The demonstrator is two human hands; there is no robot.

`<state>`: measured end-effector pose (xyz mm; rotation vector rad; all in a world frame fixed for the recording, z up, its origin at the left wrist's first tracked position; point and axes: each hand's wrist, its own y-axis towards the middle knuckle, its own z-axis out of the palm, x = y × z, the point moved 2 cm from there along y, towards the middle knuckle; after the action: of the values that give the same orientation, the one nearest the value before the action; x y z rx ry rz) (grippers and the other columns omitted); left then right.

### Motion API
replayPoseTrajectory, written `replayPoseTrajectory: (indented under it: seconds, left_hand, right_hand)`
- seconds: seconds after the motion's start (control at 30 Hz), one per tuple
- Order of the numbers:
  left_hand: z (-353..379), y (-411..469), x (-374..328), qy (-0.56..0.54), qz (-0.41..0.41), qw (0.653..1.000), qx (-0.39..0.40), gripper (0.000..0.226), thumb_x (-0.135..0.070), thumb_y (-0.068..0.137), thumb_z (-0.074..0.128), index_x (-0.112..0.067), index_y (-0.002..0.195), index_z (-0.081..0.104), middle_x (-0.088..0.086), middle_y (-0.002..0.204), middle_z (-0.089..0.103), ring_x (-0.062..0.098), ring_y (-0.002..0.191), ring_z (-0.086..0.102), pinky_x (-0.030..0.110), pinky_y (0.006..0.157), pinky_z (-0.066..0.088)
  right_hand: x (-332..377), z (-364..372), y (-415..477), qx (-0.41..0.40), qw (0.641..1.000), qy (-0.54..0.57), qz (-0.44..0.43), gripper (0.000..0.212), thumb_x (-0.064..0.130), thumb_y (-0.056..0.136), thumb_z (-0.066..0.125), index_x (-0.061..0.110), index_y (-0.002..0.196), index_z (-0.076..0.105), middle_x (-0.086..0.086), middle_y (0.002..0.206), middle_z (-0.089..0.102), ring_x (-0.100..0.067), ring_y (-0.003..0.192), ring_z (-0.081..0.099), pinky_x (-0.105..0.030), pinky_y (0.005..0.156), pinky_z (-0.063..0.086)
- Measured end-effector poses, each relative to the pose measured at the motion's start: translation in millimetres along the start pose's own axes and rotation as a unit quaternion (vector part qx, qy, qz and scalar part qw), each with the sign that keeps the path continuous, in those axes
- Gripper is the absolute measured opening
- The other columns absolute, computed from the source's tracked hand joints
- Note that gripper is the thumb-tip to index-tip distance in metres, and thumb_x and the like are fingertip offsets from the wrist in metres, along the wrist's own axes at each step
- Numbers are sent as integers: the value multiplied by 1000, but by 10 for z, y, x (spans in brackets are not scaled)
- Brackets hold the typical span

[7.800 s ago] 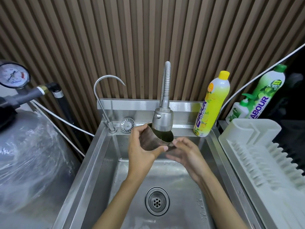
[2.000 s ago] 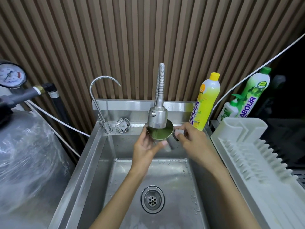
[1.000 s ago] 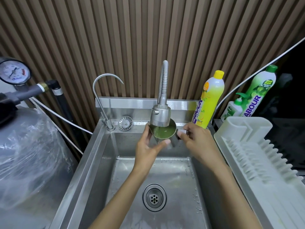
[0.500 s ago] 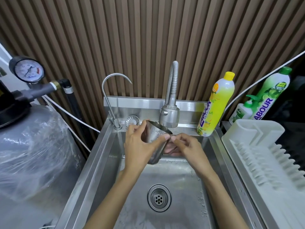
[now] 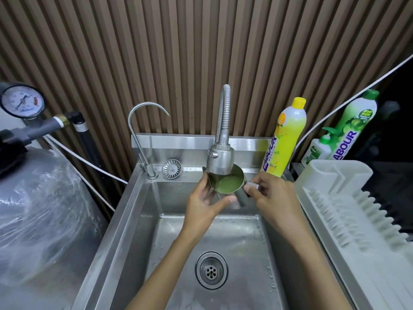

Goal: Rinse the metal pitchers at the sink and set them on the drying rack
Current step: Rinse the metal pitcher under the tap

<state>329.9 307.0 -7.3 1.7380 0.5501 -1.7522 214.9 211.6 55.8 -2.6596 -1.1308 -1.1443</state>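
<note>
**Pitcher under the spray head, both grips on it**

- Bare-handed job, head cam looking down into a steel sink [image 5: 125, 220].
- Metal pitcher [image 5: 225, 185] is held above the back of the basin, directly under the pull-down spray head [image 5: 220, 161]. The mouth faces up, tipped slightly towards the camera. There is greenish liquid inside. Can't tell whether the rim touches the spray head or whether water is running.
- Left grip [image 5: 201, 206] is wrapped round the pitcher body, with the fingers on the far-left side and the thumb across the front wall.
- Right grip [image 5: 270, 195] pinches the pitcher's handle on the right side, fingers curled.
- Drying rack [image 5: 348, 215] is white plastic and sits just right of the sink. The pitcher is not on it.
- Drain [image 5: 211, 270] is in the basin floor, with water drops around it.
- On the back ledge are a thin gooseneck tap [image 5: 138, 135] at the left and a round strainer [image 5: 171, 168] beside its base.
- A yellow detergent bottle [image 5: 286, 139] stands at the sink's back right corner. A green detergent bottle [image 5: 355, 126] and a small pump bottle [image 5: 317, 151] stand behind the rack.
- Far left are a pressure gauge [image 5: 22, 101] and, below it, a plastic-wrapped tank [image 5: 40, 209].
</note>
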Motion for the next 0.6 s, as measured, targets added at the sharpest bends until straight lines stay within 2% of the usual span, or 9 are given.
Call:
replayPoseTrajectory:
  seconds: [0.1,0.17,0.23,0.3,0.33,0.47,0.53,0.6]
  left_hand:
    - [-53,96,8,54,59,996,-43,84,-4,63,82,-34,130,39,-12,132,54,0,122,50,17,104,38]
    - [-110,107,-72,119,108,985,-68,85,-10,63,81,-40,129,37,-25,131,47,-7,124,44,13,104,34]
    - [-172,94,-160,166,145,972,-79,85,-10,63,80,-34,133,38,-21,131,46,-12,122,40,7,101,32]
    - [-237,61,-243,195,160,964,-80,84,-13,62,83,-26,134,41,-10,130,49,-9,119,43,5,97,34]
    - [-283,47,-266,215,166,959,-84,84,-21,61,84,-25,134,43,-9,129,50,-6,119,45,7,97,35]
    - [-391,-10,-280,281,144,941,-122,89,-58,51,74,-26,130,51,-20,116,54,0,114,48,5,97,34]
    - [-378,-42,-286,289,137,938,-136,87,-65,48,69,-22,123,58,-30,101,51,-2,103,50,-1,90,32]
    - [-337,-63,-283,284,127,940,-142,81,-68,47,66,-18,111,66,-28,90,52,-6,87,51,-6,79,31]
  right_hand:
    - [-72,134,95,6,998,67,-1,10,18,84,66,12,77,63,-8,79,70,-23,78,64,-35,73,50]
    - [-105,249,136,36,983,181,18,11,13,85,65,15,74,62,-3,79,69,-12,75,64,-23,70,49]
    - [-122,378,139,63,960,270,36,12,11,86,64,15,75,62,2,78,68,-6,75,62,-19,75,45]
    - [-134,490,105,68,941,326,51,10,10,87,61,11,78,63,2,77,68,-4,75,63,-22,78,49]
    - [-127,532,87,68,934,348,56,8,10,88,60,8,81,63,-1,78,70,-6,76,65,-23,78,51]
    - [-101,562,10,84,925,364,65,11,10,90,58,2,88,65,-15,79,72,-17,73,70,-21,66,54]
    - [-115,539,-17,91,928,353,70,13,10,89,59,1,88,68,-17,75,72,-19,68,70,-25,64,56]
    - [-126,484,-34,94,938,325,71,14,11,89,59,2,88,70,-16,72,72,-22,66,71,-29,64,58]
